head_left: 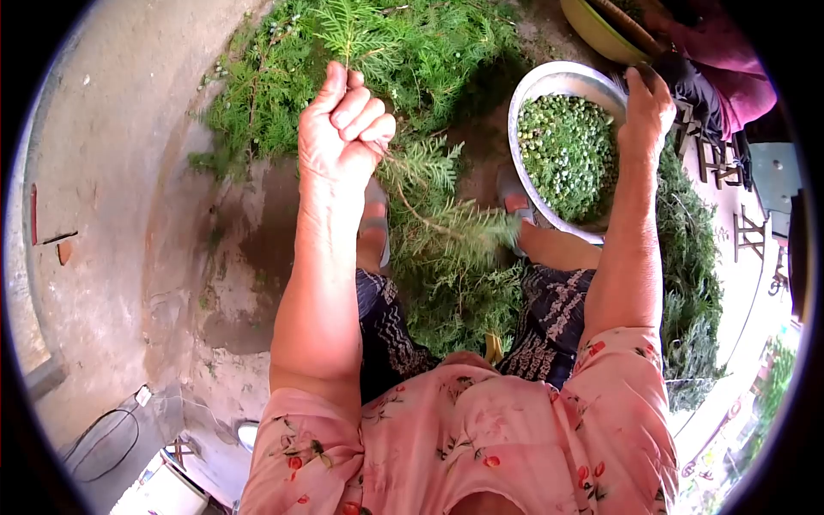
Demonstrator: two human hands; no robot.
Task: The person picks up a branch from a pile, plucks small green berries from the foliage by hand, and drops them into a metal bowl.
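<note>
My left hand [345, 124] is closed in a fist around the stem of a conifer branch [429, 225]. A flat green tip [352, 30] of foliage sticks out above the thumb, and the rest trails down to the right between my legs. My right hand [650, 107] is raised at the right rim of a metal basin [524, 94], its fingers curled together. What they hold, if anything, is hidden. Inside the basin lies a heap of small, round, pale-green cones [566, 154].
A pile of cut green branches [283, 86] lies ahead, with more foliage [687, 283] right of my leg. Beyond the basin, a person in pink [730, 60] sits by a yellow basin [596, 30]. Small wooden stools [751, 236] stand right; a cable [107, 438] lies lower left.
</note>
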